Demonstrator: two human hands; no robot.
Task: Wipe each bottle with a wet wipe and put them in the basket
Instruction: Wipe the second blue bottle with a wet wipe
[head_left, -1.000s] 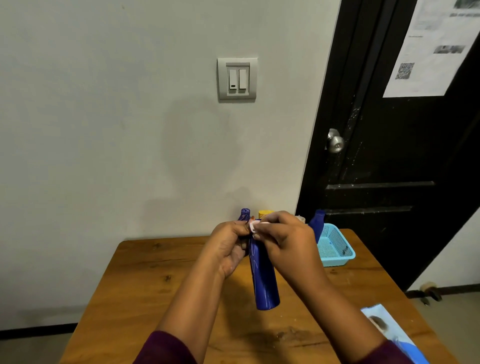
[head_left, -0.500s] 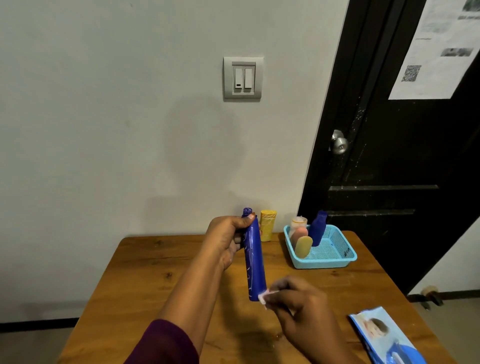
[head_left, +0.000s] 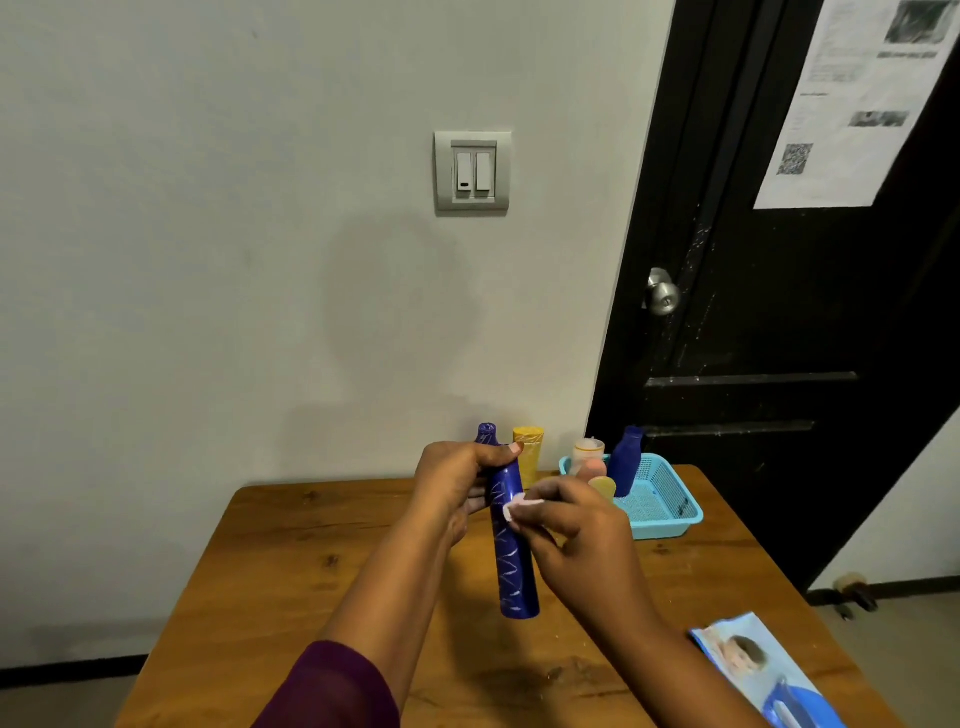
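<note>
My left hand (head_left: 457, 480) grips the upper part of a tall dark blue bottle (head_left: 511, 561), held upright above the wooden table (head_left: 291, 561). My right hand (head_left: 576, 535) pinches a small white wet wipe (head_left: 514, 508) against the bottle's upper side. A yellow bottle (head_left: 528, 452) stands at the table's back edge behind the blue one. The light blue basket (head_left: 670, 509) at the back right holds a blue bottle (head_left: 626, 460), a pale capped bottle (head_left: 588, 452) and a yellow item (head_left: 602, 488).
A wet-wipe pack (head_left: 763, 670) lies at the table's front right corner. A black door (head_left: 779, 312) with a metal knob (head_left: 662, 296) stands behind the basket. A light switch (head_left: 472, 171) is on the wall above.
My right hand has slid the wipe up from the bottle's lower end to its upper part. The left hand keeps its hold on the bottle.
</note>
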